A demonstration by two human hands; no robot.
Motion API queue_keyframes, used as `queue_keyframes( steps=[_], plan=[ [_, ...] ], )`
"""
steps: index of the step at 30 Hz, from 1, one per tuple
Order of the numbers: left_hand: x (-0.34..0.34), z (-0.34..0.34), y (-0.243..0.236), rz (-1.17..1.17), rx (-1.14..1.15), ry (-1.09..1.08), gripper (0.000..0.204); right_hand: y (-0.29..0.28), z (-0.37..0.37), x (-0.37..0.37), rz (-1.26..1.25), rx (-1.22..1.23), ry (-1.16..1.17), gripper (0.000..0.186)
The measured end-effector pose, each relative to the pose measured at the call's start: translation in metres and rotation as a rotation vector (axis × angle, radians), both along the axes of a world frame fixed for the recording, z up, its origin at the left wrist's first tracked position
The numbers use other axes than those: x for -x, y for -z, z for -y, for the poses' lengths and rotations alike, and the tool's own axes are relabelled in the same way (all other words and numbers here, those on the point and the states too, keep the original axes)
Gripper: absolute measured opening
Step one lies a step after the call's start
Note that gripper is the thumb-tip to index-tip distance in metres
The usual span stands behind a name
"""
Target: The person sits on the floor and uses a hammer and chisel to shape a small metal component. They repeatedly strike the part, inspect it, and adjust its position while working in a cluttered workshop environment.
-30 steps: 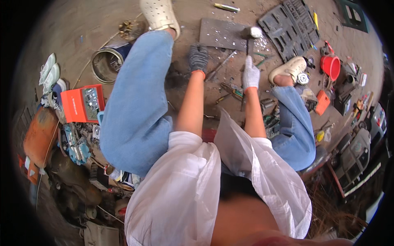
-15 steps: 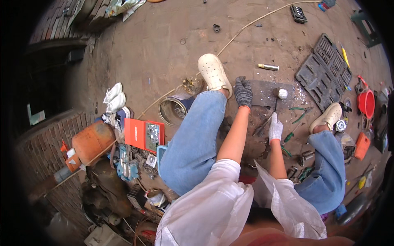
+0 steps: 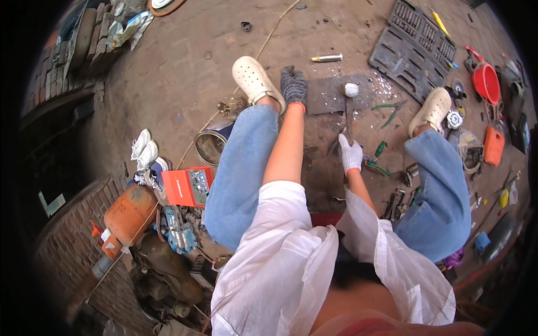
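Note:
My left hand [image 3: 293, 88], in a dark grey knitted glove, is at the left end of a flat dark metal plate [image 3: 324, 99] on the ground. Its fingers look pressed together and bent; whatever they may hold is hidden. In a white glove, my right hand [image 3: 351, 154] is closed round the handle of a hammer [image 3: 351, 90]. The hammer's blocky silvery head is over the plate's right half. Pale flakes lie scattered on and around the plate. Green-handled pliers [image 3: 386, 114] rest right of it, and a green-handled screwdriver [image 3: 381, 148] lies beside my right hand.
Beyond the plate lies a metal cylinder [image 3: 327, 58]. An open black tool case [image 3: 412, 53] spreads at the far right, near a red basin [image 3: 486, 83]. To my left are an open tin [image 3: 212, 147], a red box [image 3: 178, 187] and an orange tank [image 3: 130, 211].
The whole view has shifted, moving the scene left and upward. More of the hammer's handle shows between its head and my right hand. My left hand stays at the plate's left end.

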State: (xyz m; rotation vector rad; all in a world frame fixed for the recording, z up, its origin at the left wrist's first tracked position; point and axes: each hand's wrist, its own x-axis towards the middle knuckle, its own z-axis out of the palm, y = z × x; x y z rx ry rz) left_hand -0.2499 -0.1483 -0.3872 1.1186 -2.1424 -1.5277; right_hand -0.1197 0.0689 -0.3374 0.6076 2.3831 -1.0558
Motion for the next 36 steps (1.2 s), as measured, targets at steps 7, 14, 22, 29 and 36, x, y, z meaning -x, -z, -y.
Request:
queue_keyframes(
  steps=[7,14,22,29,36],
  plan=[
    [0.104,0.088,-0.042,-0.009,0.686,0.154,0.031,-0.027,0.014,0.034,-0.008,-0.052,0.035,0.042],
    [0.167,0.178,-0.024,0.293,0.872,0.323,0.044,-0.014,0.043,0.104,0.128,0.299,-0.069,0.044],
    [0.224,0.284,0.006,0.492,0.956,0.373,0.054,0.001,0.065,0.145,0.635,0.875,0.286,0.03],
    [0.2,0.275,0.048,0.491,0.866,0.412,0.051,-0.03,0.084,0.166,0.53,0.553,0.179,0.027],
    [0.152,0.253,0.059,0.03,0.62,-0.044,0.047,-0.062,0.135,0.206,0.078,0.289,-0.312,0.035]
  ],
)
